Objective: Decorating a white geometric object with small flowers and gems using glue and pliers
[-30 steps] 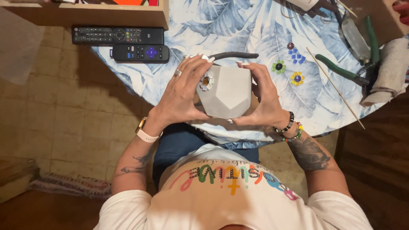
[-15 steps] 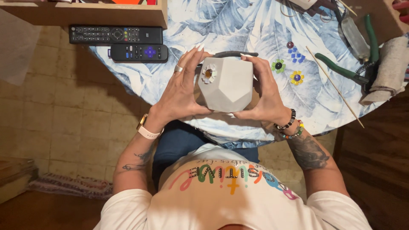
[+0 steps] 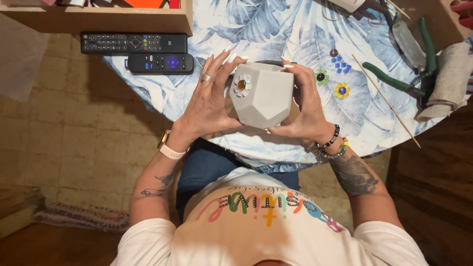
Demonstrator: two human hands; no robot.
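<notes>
Head view looks straight down on a grey faceted pot [image 3: 263, 101] held up over the near edge of the tabletop [image 3: 246, 22], which wears a blue leaf-print cloth. On the pot's left face sits a small white flower piece with an amber centre [image 3: 241, 85]. Left hand [image 3: 209, 101] wraps the pot's left side, fingers clamped against it, the thumb beside the flower; a ring shows on one finger and a pale watch on the wrist. Right hand [image 3: 305, 106] presses the opposite side, likewise closed on the pot, with beaded bracelets [image 3: 331, 144] at the wrist. Just beyond the right hand lie loose flower pieces on the cloth: a green one [image 3: 321, 77], a yellow one with a blue centre [image 3: 342, 90], and a cluster of blue tiles [image 3: 339, 63]. Farther right are green-handled pliers [image 3: 394, 81], a thin wooden stick [image 3: 387, 101] and a folded grey cloth [image 3: 451, 79]. To the left, two black remote controls [image 3: 134, 43] lie side by side by a wooden box [image 3: 98, 17]
</notes>
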